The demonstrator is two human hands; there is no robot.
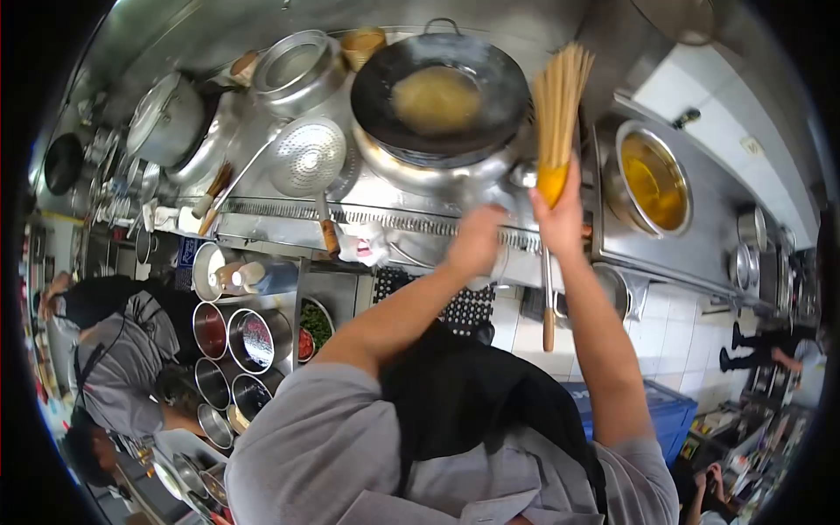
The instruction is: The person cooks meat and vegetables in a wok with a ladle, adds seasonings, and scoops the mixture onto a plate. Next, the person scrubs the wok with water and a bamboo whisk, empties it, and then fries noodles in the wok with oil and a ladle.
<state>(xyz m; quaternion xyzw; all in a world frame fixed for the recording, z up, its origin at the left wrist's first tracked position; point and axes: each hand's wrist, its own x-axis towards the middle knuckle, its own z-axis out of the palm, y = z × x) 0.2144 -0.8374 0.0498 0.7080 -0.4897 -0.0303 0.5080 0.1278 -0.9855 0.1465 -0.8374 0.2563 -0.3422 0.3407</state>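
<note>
Bamboo brush point(560, 101) gripped at yellow base point(551, 182) by right hand point(560, 214), fingers closed round it, bristles pointed beyond them toward twelve o'clock. Left hand point(477, 241) blurred, at eight o'clock from right; finger state cannot be told. Wok point(372, 92) seated at nine o'clock from brush, steel bowl point(618, 194) at four.

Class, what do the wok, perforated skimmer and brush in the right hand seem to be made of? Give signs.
Wok: probably iron or carbon steel, being black with a slight sheen.
Perforated skimmer: likely stainless steel, being bright and silvery.
Brush: apparently bamboo or wood, from its matte tan strips; the yellow band could be tape or plastic.
</note>
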